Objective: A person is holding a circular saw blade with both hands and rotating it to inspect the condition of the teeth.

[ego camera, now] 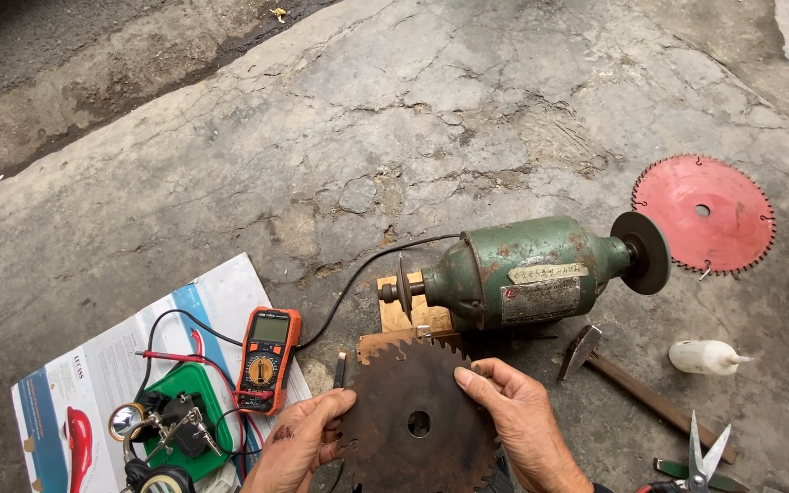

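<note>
Head view, rusty saw blade (417,415) lower edge cut off, both hands' wrists cropped

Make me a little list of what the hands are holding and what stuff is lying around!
left hand: grips the left edge of the rusty saw blade
right hand: rests on the blade's right side
behind blade: green motor on a wooden block
far right: red saw blade flat on the concrete
left: orange multimeter
right: hammer, white bottle, scissors
</note>
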